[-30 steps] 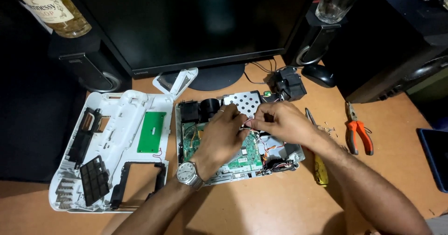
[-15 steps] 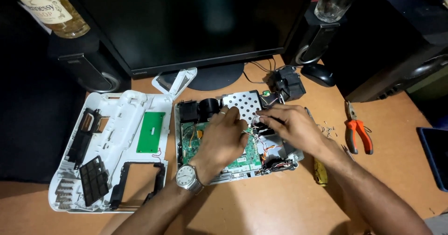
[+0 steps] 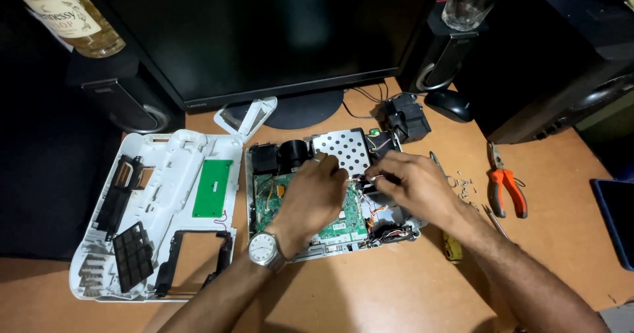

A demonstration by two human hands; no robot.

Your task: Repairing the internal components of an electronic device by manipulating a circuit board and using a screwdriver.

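Note:
An opened white device (image 3: 330, 250) lies on the wooden desk, showing a green circuit board (image 3: 347, 226), a perforated metal plate (image 3: 343, 147) and coloured wires. My left hand (image 3: 317, 194), with a wristwatch, rests on the board, fingers curled toward the wires at the middle. What lies under its fingertips is hidden. My right hand (image 3: 416, 184) reaches in from the right and pinches a small wire connector (image 3: 368, 176) just beside the left fingertips.
The removed white cover (image 3: 168, 164), carrying a small green board (image 3: 212, 187), lies to the left. Orange pliers (image 3: 505, 187), loose screws (image 3: 462, 186) and a yellow screwdriver (image 3: 452, 247) lie to the right. A black block (image 3: 406, 116), mouse (image 3: 449, 105), monitor (image 3: 264, 36) and speakers stand behind.
Both hands stay over the middle of the device. My right hand has shifted slightly right and down while its fingertips stay on the wires. The left hand has barely moved.

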